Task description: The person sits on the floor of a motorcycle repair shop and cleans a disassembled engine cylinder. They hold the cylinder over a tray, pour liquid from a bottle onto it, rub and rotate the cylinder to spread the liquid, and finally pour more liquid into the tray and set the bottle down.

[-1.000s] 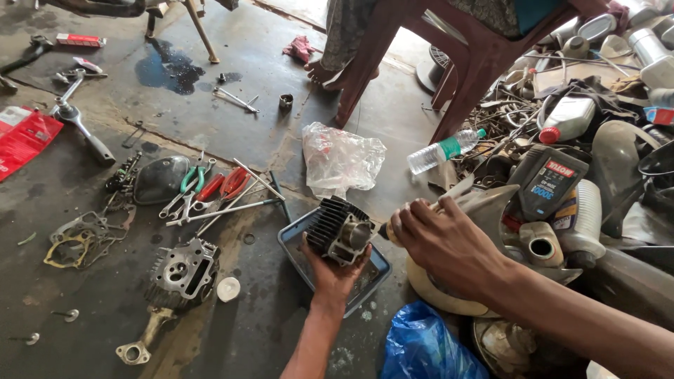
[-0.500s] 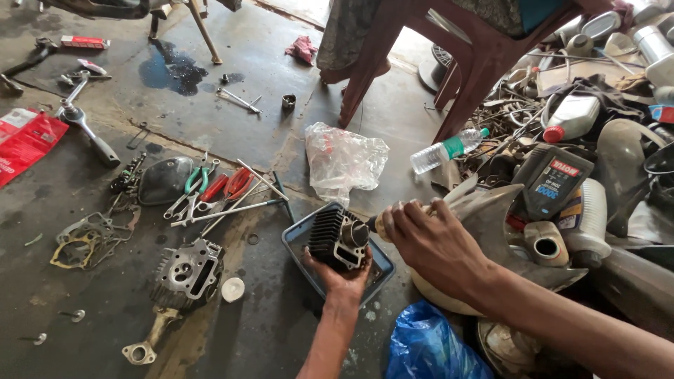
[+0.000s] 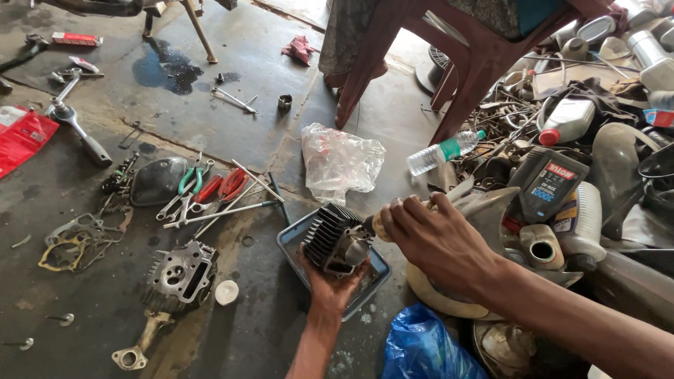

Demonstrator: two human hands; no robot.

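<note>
My left hand (image 3: 330, 284) holds a black finned engine cylinder (image 3: 330, 238) from below, over a blue-grey tray (image 3: 375, 277) on the floor. My right hand (image 3: 439, 242) grips the pale wooden handle of a tool (image 3: 381, 223) whose dark tip is pressed into the cylinder's side. A grey cylinder head (image 3: 179, 275) lies on the floor to the left, with a small white cap (image 3: 226, 292) beside it.
Pliers with red and green handles (image 3: 207, 189), wrenches and gaskets (image 3: 77, 238) lie to the left. A crumpled clear plastic bag (image 3: 340, 161) lies behind the tray. Oil bottles (image 3: 544, 186) and scrap parts crowd the right. A blue bag (image 3: 421, 344) sits near me. Chair legs (image 3: 365, 63) stand behind.
The view shifted slightly. My right hand has pushed the tool closer into the cylinder; my left hand keeps holding it over the tray.
</note>
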